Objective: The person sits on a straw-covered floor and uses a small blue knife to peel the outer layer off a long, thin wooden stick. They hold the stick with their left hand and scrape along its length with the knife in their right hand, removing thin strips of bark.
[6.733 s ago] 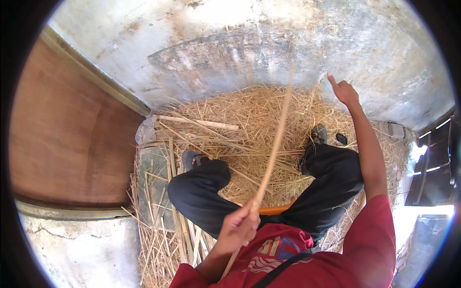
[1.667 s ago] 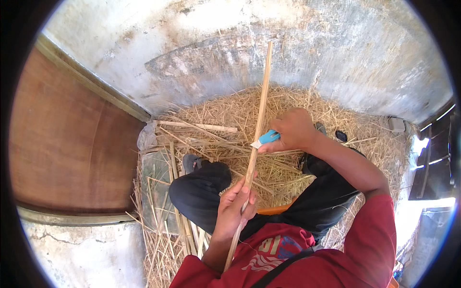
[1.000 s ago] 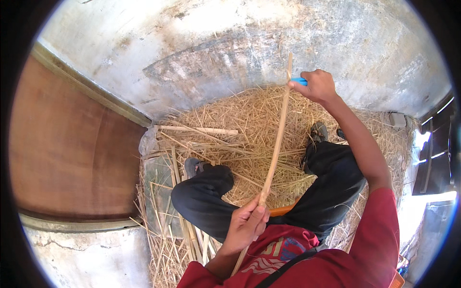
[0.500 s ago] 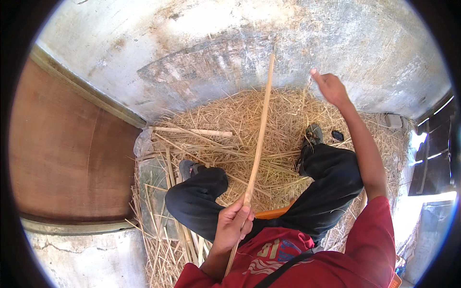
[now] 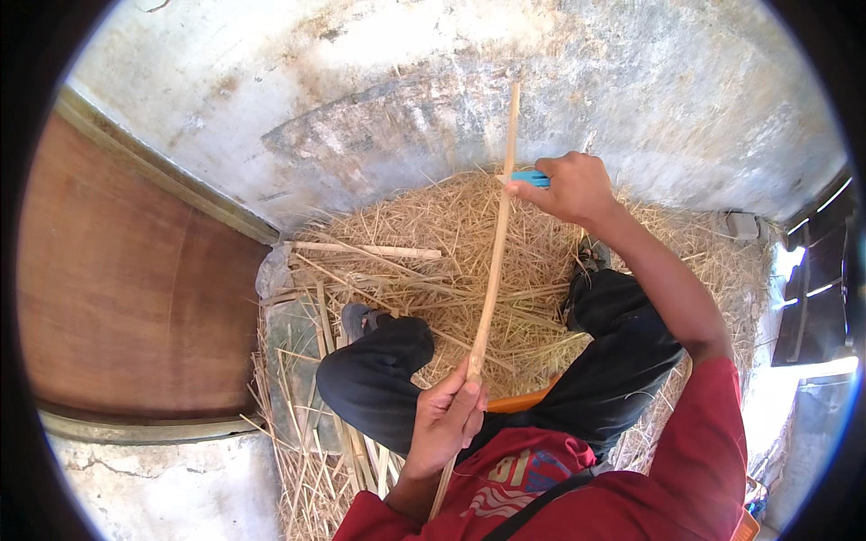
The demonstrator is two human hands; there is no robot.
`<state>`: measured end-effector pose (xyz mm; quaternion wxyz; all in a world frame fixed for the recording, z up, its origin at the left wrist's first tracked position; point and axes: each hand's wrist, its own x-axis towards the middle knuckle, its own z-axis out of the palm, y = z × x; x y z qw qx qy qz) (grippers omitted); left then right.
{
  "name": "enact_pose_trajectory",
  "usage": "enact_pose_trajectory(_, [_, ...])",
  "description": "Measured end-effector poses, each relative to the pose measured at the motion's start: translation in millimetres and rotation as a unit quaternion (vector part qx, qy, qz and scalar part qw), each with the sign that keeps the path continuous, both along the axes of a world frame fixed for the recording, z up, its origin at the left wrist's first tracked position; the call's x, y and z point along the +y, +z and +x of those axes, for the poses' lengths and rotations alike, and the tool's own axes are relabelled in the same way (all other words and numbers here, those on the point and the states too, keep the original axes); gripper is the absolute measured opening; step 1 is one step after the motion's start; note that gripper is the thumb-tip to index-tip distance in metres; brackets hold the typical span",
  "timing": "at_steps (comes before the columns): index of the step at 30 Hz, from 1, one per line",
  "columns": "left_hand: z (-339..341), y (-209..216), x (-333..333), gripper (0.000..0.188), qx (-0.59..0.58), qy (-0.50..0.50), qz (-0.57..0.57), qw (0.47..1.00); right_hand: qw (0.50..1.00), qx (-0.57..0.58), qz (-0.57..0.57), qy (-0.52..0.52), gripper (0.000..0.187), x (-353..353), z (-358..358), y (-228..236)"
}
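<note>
A long, pale bamboo strip [image 5: 495, 270] rises from my lap toward the wall, bowing slightly. My left hand [image 5: 446, 422] is closed round its lower part, thumb on top, and the tail end runs down beside my shirt. Near the strip's far end, my right hand [image 5: 577, 189] grips a blue-handled cutter knife [image 5: 531, 178]. The knife's tip meets the strip from the right side, with my right thumb close to the strip just below it. How far the blade sticks out is too small to tell.
Straw-like shavings [image 5: 424, 203] cover the floor between my feet and the stained wall [image 5: 388, 108]. Split bamboo pieces [image 5: 370, 250] lie at the left, beside a brown wooden panel [image 5: 135, 279]. An orange edge [image 5: 519, 401] shows beneath me. A grey block [image 5: 742, 225] sits at right.
My right hand has come left and slightly down from beside the wall to the strip's far part, and the blue knife now shows. My left hand keeps its hold, shifted slightly right.
</note>
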<state>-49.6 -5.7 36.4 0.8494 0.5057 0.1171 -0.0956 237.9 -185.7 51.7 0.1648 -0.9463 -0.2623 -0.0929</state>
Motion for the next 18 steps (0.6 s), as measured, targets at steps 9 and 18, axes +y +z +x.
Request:
enact_pose_trajectory(9, [-8,2,1,0.043,0.007,0.014,0.095,0.995,0.997,-0.033,-0.032,0.060,0.073,8,-13,-15])
enact_pose_trajectory(18, [-18,-3,-8,0.044,0.000,-0.048,0.093,0.994,0.989,-0.144,-0.033,-0.028,0.074,-39,68,-31])
